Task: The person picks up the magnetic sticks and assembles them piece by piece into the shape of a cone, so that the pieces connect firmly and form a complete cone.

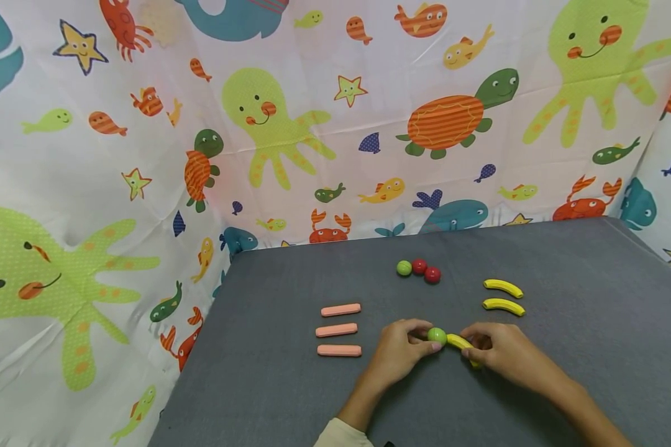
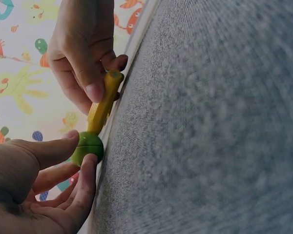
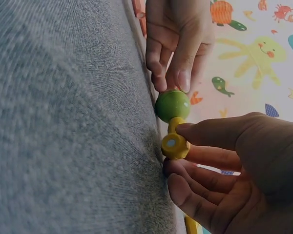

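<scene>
Green ball point(image 1: 437, 336): low centre-right of the head view, at the tips of the left hand point(image 1: 399, 349), clear of its palm.
Left fingers: pinching the ball, thumb on one side and a fingertip on the other.
Yellow banana piece point(image 1: 460, 342): just right of the ball, slanting down toward the lower right, its upper-left end seemingly against the ball.
Right fingers: the right hand point(image 1: 500, 347) pinches the banana between thumb and fingers; in the right wrist view the thumb lies along one side, fingertips opposite.
Pale disc point(image 3: 171, 143): on the banana's free end, centre of the right wrist view, just beyond the right fingertips; possibly a magnet or plug.
Why held so: gripping each piece away from the meeting point probably leaves the contact unobstructed and lets both hands steady the alignment.
Height: whether the ball or banana rests on the grey cloth point(image 1: 257, 397) or is slightly raised, I cannot tell.
Two spare bananas point(image 1: 503, 297): right of centre, one below the other, above the right hand.
Ball cluster point(image 1: 419, 267): upper middle of the cloth, one green and two red, close together.
Three pink sticks point(image 1: 337, 329): left of the hands, stacked in a column with gaps; pieces seem grouped by kind for easy picking.
</scene>
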Demonstrator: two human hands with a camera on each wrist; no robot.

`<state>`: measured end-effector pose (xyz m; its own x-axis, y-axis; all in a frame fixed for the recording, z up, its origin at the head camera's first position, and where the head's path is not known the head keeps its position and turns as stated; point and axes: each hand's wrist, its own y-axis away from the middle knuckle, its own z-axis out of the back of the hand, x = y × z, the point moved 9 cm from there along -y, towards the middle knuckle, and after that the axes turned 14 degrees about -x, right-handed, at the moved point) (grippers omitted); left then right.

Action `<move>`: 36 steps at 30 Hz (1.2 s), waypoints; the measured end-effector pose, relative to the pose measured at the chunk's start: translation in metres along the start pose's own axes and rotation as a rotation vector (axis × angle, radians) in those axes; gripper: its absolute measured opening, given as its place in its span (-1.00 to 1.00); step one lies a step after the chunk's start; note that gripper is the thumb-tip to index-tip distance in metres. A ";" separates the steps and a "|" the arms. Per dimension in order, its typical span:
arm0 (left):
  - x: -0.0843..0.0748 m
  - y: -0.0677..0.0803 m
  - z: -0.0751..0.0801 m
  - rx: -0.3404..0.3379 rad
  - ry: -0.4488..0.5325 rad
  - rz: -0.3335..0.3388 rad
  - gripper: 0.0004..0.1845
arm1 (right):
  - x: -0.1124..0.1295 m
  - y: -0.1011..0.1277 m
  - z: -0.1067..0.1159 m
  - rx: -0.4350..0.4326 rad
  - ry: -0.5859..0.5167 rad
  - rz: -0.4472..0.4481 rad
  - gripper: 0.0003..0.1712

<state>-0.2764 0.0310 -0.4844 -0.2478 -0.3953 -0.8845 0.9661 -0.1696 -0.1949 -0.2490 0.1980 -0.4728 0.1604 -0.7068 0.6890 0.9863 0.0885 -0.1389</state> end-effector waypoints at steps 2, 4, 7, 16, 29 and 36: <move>0.001 0.001 -0.001 0.009 0.012 0.014 -0.63 | -0.001 0.001 -0.001 0.009 0.001 -0.006 -0.75; 0.001 0.001 -0.002 0.020 0.030 0.027 -0.63 | -0.001 0.001 -0.003 0.021 0.010 -0.010 -0.75; 0.000 0.002 -0.002 0.031 0.052 0.033 -0.62 | -0.001 0.001 -0.005 0.044 0.032 -0.014 -0.74; 0.003 0.006 0.002 0.044 0.051 0.045 -0.56 | 0.009 -0.011 0.002 -0.008 0.077 0.064 -0.65; -0.003 0.016 0.001 0.137 0.080 0.025 -0.42 | 0.023 -0.022 -0.010 0.044 -0.014 0.133 -0.55; -0.004 0.020 -0.004 0.185 0.052 0.031 -0.37 | 0.020 -0.022 -0.012 0.015 -0.036 0.116 -0.62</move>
<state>-0.2556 0.0329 -0.4867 -0.2090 -0.3562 -0.9107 0.9422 -0.3228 -0.0900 -0.2682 0.1731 -0.4645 0.2744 -0.6653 0.6943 0.9615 0.1790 -0.2085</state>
